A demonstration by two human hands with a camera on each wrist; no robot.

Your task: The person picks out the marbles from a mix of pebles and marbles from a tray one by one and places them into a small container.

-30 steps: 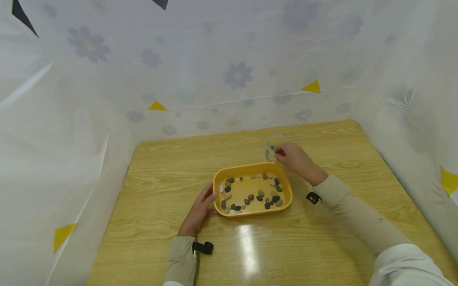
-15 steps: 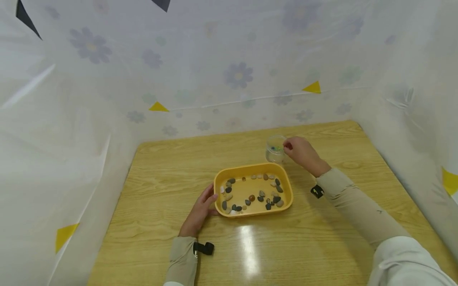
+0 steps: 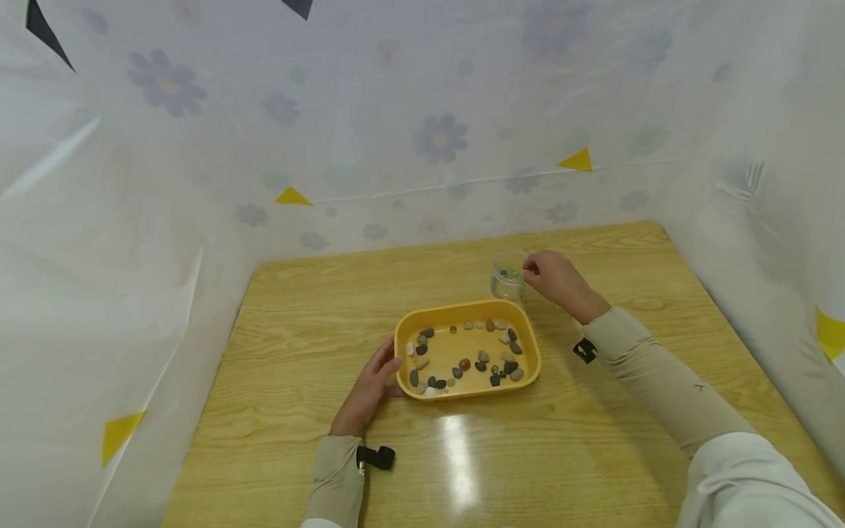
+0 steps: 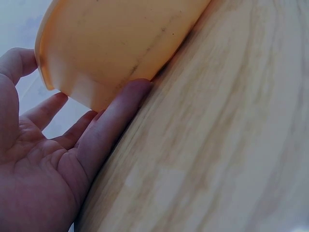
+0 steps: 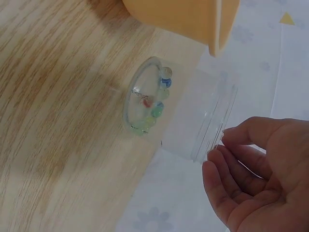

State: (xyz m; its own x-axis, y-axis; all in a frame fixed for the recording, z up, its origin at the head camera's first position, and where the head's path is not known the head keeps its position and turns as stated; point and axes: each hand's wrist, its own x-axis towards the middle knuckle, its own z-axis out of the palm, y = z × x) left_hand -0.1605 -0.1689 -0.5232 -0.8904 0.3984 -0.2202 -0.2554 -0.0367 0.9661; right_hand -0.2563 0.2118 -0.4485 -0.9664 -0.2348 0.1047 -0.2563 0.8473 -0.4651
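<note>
My left hand [image 3: 365, 387] grips the left end of a yellow plastic tray [image 3: 465, 394], with one digit at the rim and another low against its outer wall. Stones [image 3: 420, 350] of grey, black, tan and white line much of the tray's floor, with a few glossy brown or amber marbles [image 3: 465, 364] among them. Behind the tray stands a clear jar [image 3: 507, 291] with coloured glass marbles [image 5: 157, 109] at its bottom. My right hand [image 3: 557, 281] pinches the jar's rim on its right side, thumb and fingertips close together there.
Tray and jar rest on a wood-grain table [image 3: 317, 308]. A flowered plastic sheet [image 3: 370, 110] walls it in at the back and both sides. The jar stands just behind the tray's right rear corner.
My right hand has moved from over the jar's mouth to its right rim, showing the marbles inside. A small amber marble near the tray's back wall has rolled slightly right. My left hand stays put.
</note>
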